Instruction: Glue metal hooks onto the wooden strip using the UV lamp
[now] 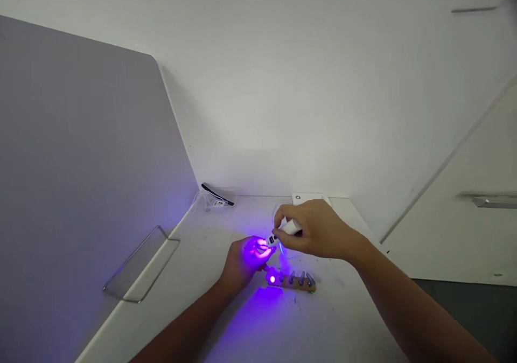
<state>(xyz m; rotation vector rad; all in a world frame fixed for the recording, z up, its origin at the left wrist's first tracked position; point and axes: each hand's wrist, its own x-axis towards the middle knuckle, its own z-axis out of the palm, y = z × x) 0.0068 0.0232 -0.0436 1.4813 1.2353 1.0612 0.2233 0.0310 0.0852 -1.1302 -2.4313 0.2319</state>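
My right hand (319, 228) grips a small white handheld UV lamp (292, 227) with a dark display near its glowing end. The lamp points down and left, throwing violet light over my left hand (238, 260). The fingers of that hand are curled together at the lamp's tip, and glare hides whatever may be between them. Just below the hands lies a narrow brown strip (297, 285). Several grey, nail-shaped tips (302, 277) stand along it. A bright violet spot (272, 279) glows at the strip's left end.
A bent wire frame (159, 271) sits at the left edge of the white tabletop (347, 320). At the back left is a clear packet (226, 195) with a black strip and white cable. A white flat object (309, 196) lies behind my right hand. A grey panel (81, 163) rises at left.
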